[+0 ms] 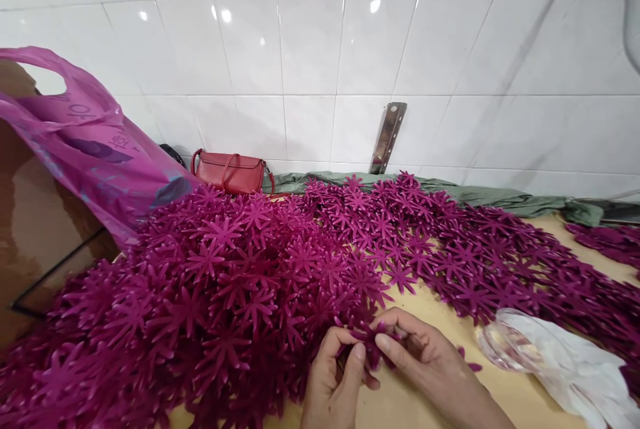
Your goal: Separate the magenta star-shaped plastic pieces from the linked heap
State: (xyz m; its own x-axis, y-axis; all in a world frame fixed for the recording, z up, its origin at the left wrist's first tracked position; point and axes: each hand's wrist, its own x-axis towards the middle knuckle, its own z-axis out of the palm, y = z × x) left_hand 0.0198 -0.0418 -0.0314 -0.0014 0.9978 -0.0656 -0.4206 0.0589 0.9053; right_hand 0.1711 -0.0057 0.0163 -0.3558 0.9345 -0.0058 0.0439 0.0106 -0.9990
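At the lower middle, my left hand (334, 375) and my right hand (425, 357) pinch one magenta flower-shaped piece (371, 346) with thin, finger-like petals. Thumbs and forefingers of both hands are closed on its petals, and its centre is partly covered by the fingers. A large heap of the same kind of flower pieces (240, 282) lies just left of my left hand. More flower pieces (465, 255) spread in a flatter layer beyond my right hand. Petal tips of another magenta piece (473, 365) show beside my right hand.
A pink plastic bag (100, 142) stands at the left by a brown box (50, 229). Against the tiled wall sit a red purse (230, 172), green cloth (490, 199) and a metal strip (388, 139). Clear round plastic (510, 342) and white wrapping (585, 362) lie right on the yellow surface (430, 312).
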